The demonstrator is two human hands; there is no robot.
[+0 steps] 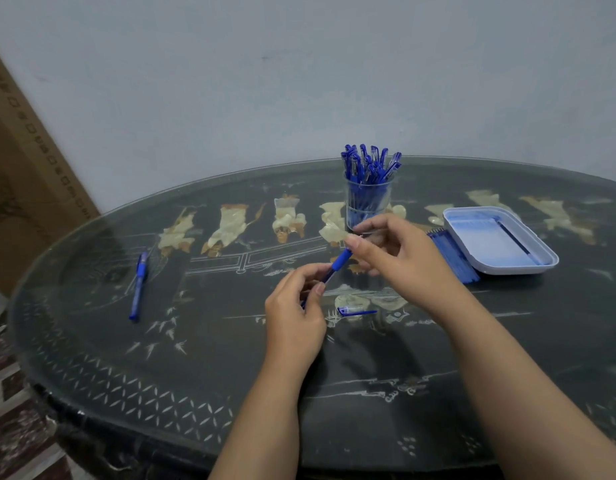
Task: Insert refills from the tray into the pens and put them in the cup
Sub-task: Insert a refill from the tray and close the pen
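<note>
A cap (355, 311) lies on the counter (230, 358), nearer me than the cup (386, 199). Before the cup, my left hand (292, 306) pinches the pen (337, 265) low and my right hand (396, 251) pinches its upper end. The tray (490, 245), right of the cup, holds one refill (514, 239).

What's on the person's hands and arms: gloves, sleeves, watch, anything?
Nothing worn that shows. The left hand and right hand are bare, with no gloves, rings or watch visible. The left forearm and right forearm are bare down to the frame's bottom edge, with no sleeve in view.
</note>
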